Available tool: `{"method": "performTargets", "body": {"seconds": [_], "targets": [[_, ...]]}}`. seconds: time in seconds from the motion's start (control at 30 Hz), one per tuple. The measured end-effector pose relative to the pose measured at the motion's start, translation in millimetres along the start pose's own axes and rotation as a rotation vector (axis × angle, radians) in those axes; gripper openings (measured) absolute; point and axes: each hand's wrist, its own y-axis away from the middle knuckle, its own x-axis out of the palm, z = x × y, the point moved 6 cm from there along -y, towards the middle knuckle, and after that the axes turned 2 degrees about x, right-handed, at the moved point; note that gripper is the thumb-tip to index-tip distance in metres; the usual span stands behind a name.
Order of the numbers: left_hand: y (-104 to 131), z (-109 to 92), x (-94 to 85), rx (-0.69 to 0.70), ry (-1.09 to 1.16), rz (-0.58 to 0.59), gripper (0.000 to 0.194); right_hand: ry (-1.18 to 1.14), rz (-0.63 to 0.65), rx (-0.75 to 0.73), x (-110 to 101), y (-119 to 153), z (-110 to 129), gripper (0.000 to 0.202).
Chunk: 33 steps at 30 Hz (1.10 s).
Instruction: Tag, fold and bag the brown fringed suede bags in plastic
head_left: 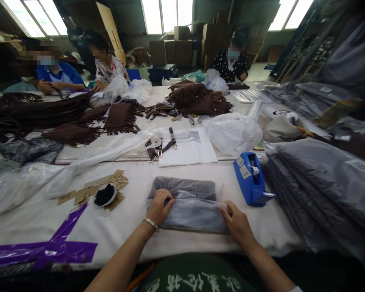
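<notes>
- While both hands press on it, a grey folded item in a clear plastic bag (187,205) lies flat on the white-covered table (134,227), just in front of the person at the near edge.
- Left hand (160,207): fingers curled down on bag's left end, pinching the plastic flap; silver bracelet (151,224) on wrist.
- Right hand (236,221): fingers narrow, thumb and fingertips gripping bag's right end at the fold line.
- Blue tape dispenser (252,179) stands just right of the bag, not touching it.
- Stack of bagged grey items (319,190) piled along the right side of the table.
- Brown card tags (109,184) with a small dish of black pieces (105,195) lie left of the bag, apart from it.
- Purple tape strips (61,247) stuck on table cover at near left.
- White sheet with barcode (188,148) and brown strap with clasps (161,149) behind the bag.
- Brown fringed bags (197,99) heaped mid-table; loose clear plastic bags (234,132) around.
- Three other people sit at the far side, hands on their own work.
</notes>
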Motion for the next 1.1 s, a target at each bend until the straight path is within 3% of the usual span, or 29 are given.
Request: {"method": "performTargets", "body": {"seconds": [0.2,0.37,0.5,0.67,0.73,0.9,1.1], "targets": [[0.2,-5.6,3.0,0.015,-0.058,0.048,0.012,0.153,-0.059,-0.04,4.3,-11.5,5.2,0.036],[0.5,-5.2,5.9,0.022,-0.094,0.044,0.018,0.053,-0.076,0.052,-3.2,-15.1,-9.3,0.038],[0.1,3.9,8.4,0.059,-0.092,0.011,0.02,-0.048,-0.186,0.112,-47.6,-7.2,-29.0,0.041],[-1.7,15.4,12.7,0.095,-0.079,-0.018,0.024,-0.189,-0.71,0.135,-138.2,2.4,-57.6,0.042],[-1.4,16.7,12.6,0.091,-0.104,-0.026,0.025,-0.204,-0.689,0.099,-151.5,-11.8,-60.2,0.043],[-0.3,15.6,10.4,0.09,-0.153,-0.027,0.027,-0.234,-0.524,0.036,-144.6,-39.7,-53.8,0.036],[-1.4,13.4,10.7,0.109,-0.185,-0.013,0.028,-0.203,-0.669,0.091,-131.5,-0.9,-74.9,0.031]]}}
